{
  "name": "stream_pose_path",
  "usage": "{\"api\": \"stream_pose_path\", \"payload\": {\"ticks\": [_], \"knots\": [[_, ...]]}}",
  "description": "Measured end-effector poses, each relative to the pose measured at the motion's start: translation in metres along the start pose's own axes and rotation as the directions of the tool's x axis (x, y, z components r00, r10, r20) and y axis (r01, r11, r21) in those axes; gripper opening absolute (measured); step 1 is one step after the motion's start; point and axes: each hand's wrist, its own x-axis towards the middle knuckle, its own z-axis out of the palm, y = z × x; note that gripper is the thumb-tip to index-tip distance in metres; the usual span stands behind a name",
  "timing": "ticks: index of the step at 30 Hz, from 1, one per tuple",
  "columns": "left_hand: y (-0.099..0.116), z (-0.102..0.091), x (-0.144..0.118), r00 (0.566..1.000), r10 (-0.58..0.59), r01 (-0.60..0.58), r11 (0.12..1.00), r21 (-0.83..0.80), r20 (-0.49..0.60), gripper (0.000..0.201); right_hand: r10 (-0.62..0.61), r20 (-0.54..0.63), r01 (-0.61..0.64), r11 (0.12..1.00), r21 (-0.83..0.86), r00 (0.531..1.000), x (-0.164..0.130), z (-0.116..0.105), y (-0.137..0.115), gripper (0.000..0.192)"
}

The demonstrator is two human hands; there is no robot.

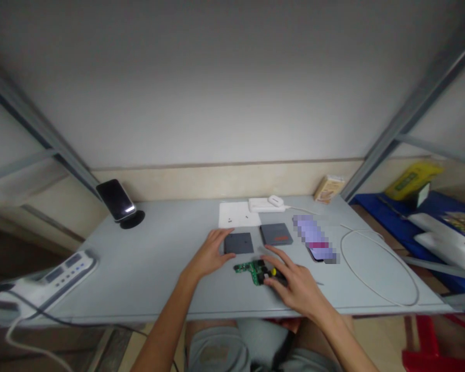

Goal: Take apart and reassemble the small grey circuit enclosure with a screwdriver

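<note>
My left hand (211, 251) is at the left end of a flat dark grey cover (239, 243), thumb along its near edge and fingers at its far edge. My right hand (294, 279) curves over the right end of a green circuit board (252, 267) with black parts, thumb and a fingertip on either side of it. A yellow and black piece (274, 272) shows beneath the right palm, mostly hidden. A thin pointed tip (320, 283) sticks out right of that hand. Behind the board lies a second dark grey case part (276, 234) with orange marking.
White paper (236, 213) with small dark bits lies behind the cover, beside a white box-like device (267, 204). A phone (315, 240) and looped white cable (343, 253) are on the right. Left stand a phone on a stand (116, 199) and a power strip (62, 279).
</note>
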Motion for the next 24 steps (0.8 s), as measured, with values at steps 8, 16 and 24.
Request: {"api": "stream_pose_path", "payload": {"ticks": [8, 16, 24], "knots": [[-0.009, 0.005, 0.000, 0.997, -0.009, 0.011, 0.999, 0.030, -0.073, 0.068, 0.180, -0.158, -0.217, 0.940, -0.262, 0.971, 0.007, 0.020, 0.009, 0.041], [-0.014, 0.007, -0.003, 0.989, -0.005, 0.019, 0.996, 0.088, -0.147, 0.074, 0.055, -0.054, -0.066, 0.966, -0.250, 0.997, 0.003, 0.018, 0.007, 0.045], [-0.010, 0.009, -0.009, 0.986, -0.005, 0.028, 0.990, 0.138, -0.165, 0.063, 0.136, -0.104, -0.156, 0.963, -0.220, 0.985, 0.004, 0.018, 0.008, 0.047]]}}
